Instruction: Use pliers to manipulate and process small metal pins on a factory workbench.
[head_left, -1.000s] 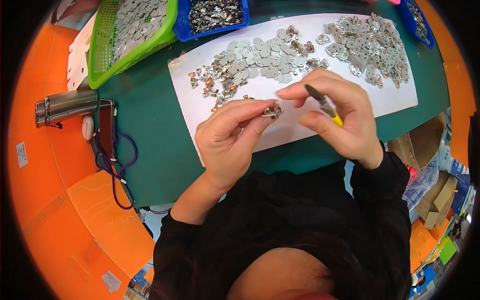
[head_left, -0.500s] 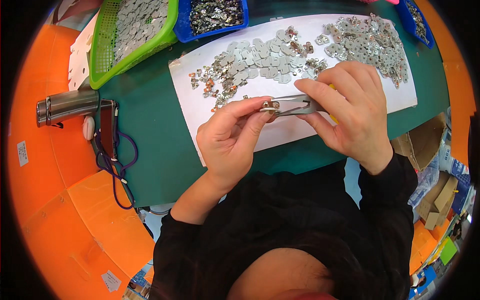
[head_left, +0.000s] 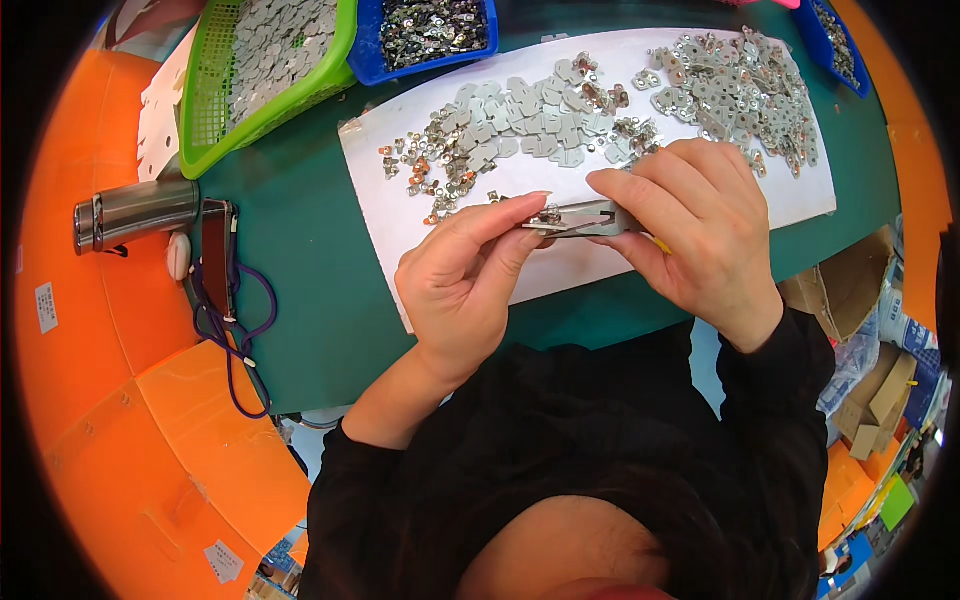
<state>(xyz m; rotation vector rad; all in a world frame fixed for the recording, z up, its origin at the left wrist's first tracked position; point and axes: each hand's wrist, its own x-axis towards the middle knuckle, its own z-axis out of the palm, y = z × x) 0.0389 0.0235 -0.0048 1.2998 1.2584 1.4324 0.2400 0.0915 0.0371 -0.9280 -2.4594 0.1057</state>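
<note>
Between the thumb and fingertips of my left hand (head_left: 452,290) is a small metal plate (head_left: 541,221), with a little clip on it. My right hand (head_left: 705,235) is wrapped around silver pliers (head_left: 590,217); a bit of yellow handle shows beneath the fingers. The pliers' jaws reach left to the plate and touch it. Just beyond my hands, flat grey metal plates (head_left: 530,115) lie heaped on a white board (head_left: 565,282). Small metal clips (head_left: 425,165), some copper-coloured, are scattered left of them. To the right spreads a pile of plates with clips (head_left: 745,95).
At the far left, a green basket (head_left: 270,125) holds grey discs or plates. Beside it sits a blue tray (head_left: 372,65) of small metal parts, with another blue tray (head_left: 830,45) at far right. A steel flask (head_left: 145,215) and a corded phone (head_left: 216,260) rest on the left.
The plate and the pliers' jaws have tilted, so the plate now shows more edge-on. Both hands have shifted only slightly, and both keep their hold.
</note>
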